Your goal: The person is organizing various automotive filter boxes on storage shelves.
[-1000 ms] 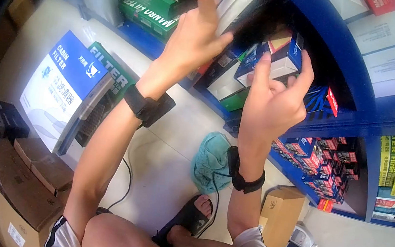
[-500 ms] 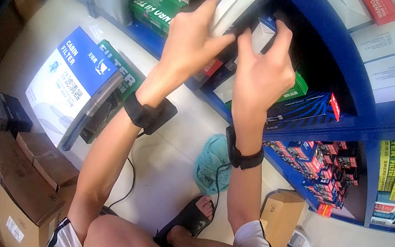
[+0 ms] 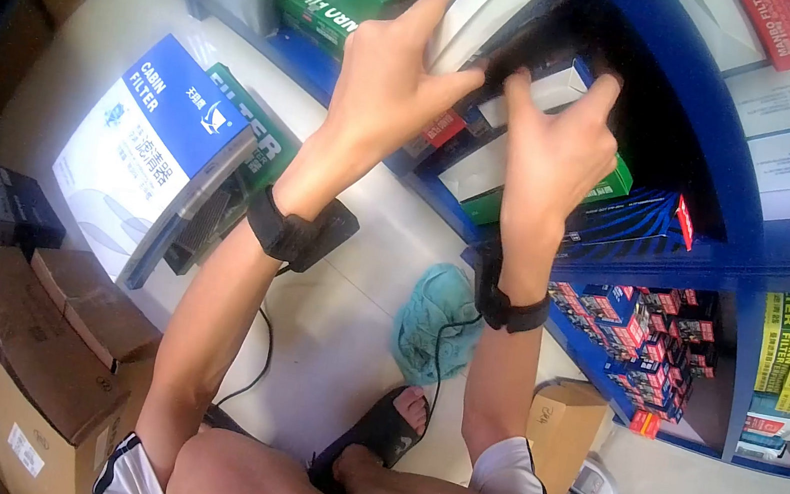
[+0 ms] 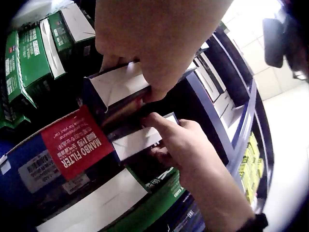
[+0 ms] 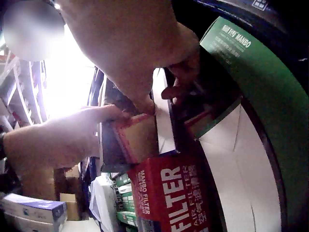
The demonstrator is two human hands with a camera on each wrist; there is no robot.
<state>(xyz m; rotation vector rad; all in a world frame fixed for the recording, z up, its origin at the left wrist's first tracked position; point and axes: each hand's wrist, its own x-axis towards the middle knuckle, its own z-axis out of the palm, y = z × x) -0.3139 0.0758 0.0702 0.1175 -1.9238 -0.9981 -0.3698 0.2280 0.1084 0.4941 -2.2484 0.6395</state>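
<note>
In the head view, my left hand (image 3: 383, 84) grips a box with a white end (image 3: 494, 8) at the shelf opening, thumb along its near side. Close to its right, my right hand (image 3: 557, 154) pinches a slimmer blue box with a white end (image 3: 561, 86) between thumb and fingers. The left wrist view has the left hand's box (image 4: 123, 87) just above the slim box (image 4: 137, 144). Seen from the right wrist, the two boxes stand side by side, and the slim box's white face (image 5: 164, 116) shows below the right hand (image 5: 140, 53).
A red-and-blue Manbo filter box (image 4: 79, 142) and a green box (image 3: 616, 180) sit around the hands on the blue shelf (image 3: 733, 143). A cabin filter box (image 3: 150, 157) leans on the floor at left, near brown cartons (image 3: 39, 338). A teal cloth (image 3: 435, 323) lies ahead of the foot.
My right hand has brought its blue-and-white box in toward the left hand and turned it, so its white end shows. The left hand stays at its box, its thumb and fingers now closer around it.
</note>
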